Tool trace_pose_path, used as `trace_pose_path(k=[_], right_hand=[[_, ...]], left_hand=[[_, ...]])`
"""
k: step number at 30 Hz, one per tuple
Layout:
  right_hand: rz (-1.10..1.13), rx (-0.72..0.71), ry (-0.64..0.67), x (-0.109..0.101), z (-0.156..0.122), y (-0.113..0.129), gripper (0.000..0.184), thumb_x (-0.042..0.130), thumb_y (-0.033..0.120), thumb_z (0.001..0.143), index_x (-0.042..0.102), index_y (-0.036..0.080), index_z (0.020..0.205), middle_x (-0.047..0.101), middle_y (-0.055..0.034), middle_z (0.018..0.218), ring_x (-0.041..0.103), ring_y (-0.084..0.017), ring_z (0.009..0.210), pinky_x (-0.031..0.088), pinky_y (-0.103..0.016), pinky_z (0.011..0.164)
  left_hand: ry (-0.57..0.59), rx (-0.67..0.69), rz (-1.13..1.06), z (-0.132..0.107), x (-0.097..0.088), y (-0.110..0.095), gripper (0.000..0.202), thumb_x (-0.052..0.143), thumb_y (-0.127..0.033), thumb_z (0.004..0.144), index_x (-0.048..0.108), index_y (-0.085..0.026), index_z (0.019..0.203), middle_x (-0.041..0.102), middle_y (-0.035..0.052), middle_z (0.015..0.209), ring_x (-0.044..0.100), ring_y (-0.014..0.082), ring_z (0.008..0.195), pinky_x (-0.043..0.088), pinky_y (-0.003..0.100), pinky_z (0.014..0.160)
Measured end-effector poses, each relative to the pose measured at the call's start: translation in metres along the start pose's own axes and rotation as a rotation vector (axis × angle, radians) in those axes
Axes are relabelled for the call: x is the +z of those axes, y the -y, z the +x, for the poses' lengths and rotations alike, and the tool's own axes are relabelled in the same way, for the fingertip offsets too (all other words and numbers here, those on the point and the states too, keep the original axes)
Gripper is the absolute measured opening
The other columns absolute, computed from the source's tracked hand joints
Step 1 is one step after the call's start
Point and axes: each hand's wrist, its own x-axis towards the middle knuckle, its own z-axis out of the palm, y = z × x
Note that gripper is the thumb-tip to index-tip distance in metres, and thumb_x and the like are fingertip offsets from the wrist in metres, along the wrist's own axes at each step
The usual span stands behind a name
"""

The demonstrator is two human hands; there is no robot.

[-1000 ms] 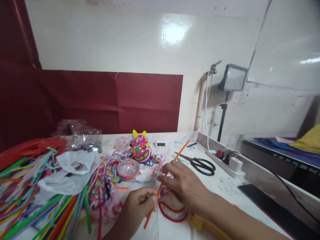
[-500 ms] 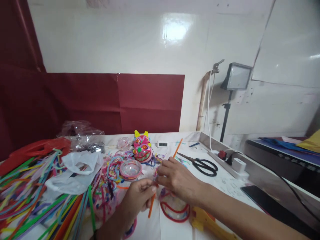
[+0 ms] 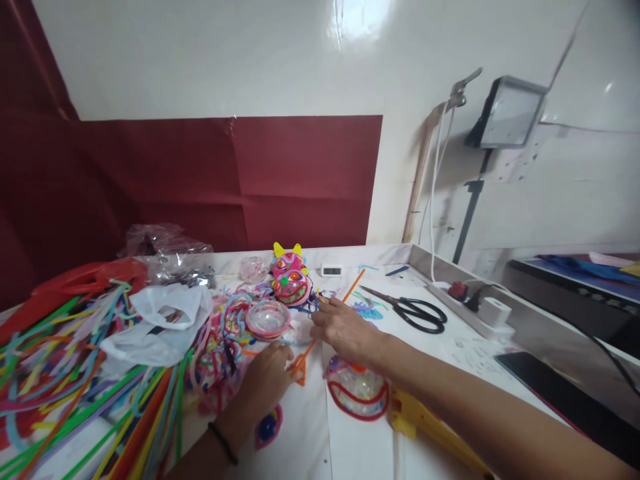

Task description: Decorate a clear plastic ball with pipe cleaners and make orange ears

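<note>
A long orange pipe cleaner (image 3: 352,287) runs slantwise under my right hand (image 3: 340,327), whose fingers are closed over its middle. Its near end is a folded orange loop (image 3: 299,371) just right of my left hand (image 3: 267,375). That hand is closed and low over the table, with a small pale bit at its fingertips that I cannot make out. Below my right wrist lies a clear round shell with red trim (image 3: 360,395). A clear pink-rimmed dish (image 3: 269,319) stands beyond my left hand. A blue-and-pink oval piece (image 3: 269,427) lies near my left wrist.
Black-handled scissors (image 3: 420,315) and a phone (image 3: 545,383) lie right, near a power strip (image 3: 480,320). A yellow glue gun (image 3: 425,427) lies in front. Pipe cleaners (image 3: 135,413) and a white bag (image 3: 165,333) fill the left. A pink decorated figure (image 3: 290,277) stands behind.
My hands have moved slightly apart, the left down and leftward. The orange pipe cleaner's near end now shows as a folded loop rather than a straight tip. The view has tilted down.
</note>
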Motion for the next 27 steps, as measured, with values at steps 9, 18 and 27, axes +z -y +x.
trace_pose_path(k=[9, 18, 27], right_hand=[[0.008, -0.002, -0.005, 0.013, -0.004, -0.002, 0.016, 0.050, 0.020, 0.090, 0.064, 0.018, 0.081, 0.062, -0.0045, 0.079, 0.050, -0.022, 0.081, 0.028, -0.036, 0.075], [-0.029, -0.050, -0.035, 0.010, -0.010, -0.007, 0.017, 0.048, 0.022, 0.092, 0.062, 0.018, 0.082, 0.061, -0.0047, 0.081, 0.048, -0.022, 0.080, 0.027, -0.037, 0.071], [-0.086, -0.096, -0.075, 0.003, -0.010, -0.004, 0.025, 0.043, 0.017, 0.094, 0.060, 0.016, 0.076, 0.059, -0.0060, 0.079, 0.047, -0.022, 0.081, 0.027, -0.039, 0.072]], left_hand=[[0.055, -0.049, -0.095, 0.006, 0.007, 0.008, 0.013, 0.059, -0.013, 0.059, 0.049, -0.021, 0.062, 0.056, -0.0015, 0.066, 0.053, 0.0170, 0.066, 0.035, 0.027, 0.060], [0.214, -0.142, -0.521, 0.003, -0.010, -0.002, 0.010, 0.056, -0.024, 0.070, 0.057, -0.017, 0.076, 0.061, 0.0001, 0.065, 0.057, 0.0140, 0.058, 0.042, 0.023, 0.051], [0.302, -0.282, -0.813, -0.004, -0.013, -0.006, 0.028, 0.065, -0.039, 0.070, 0.059, -0.015, 0.083, 0.064, 0.0016, 0.070, 0.065, 0.0159, 0.066, 0.053, 0.027, 0.058]])
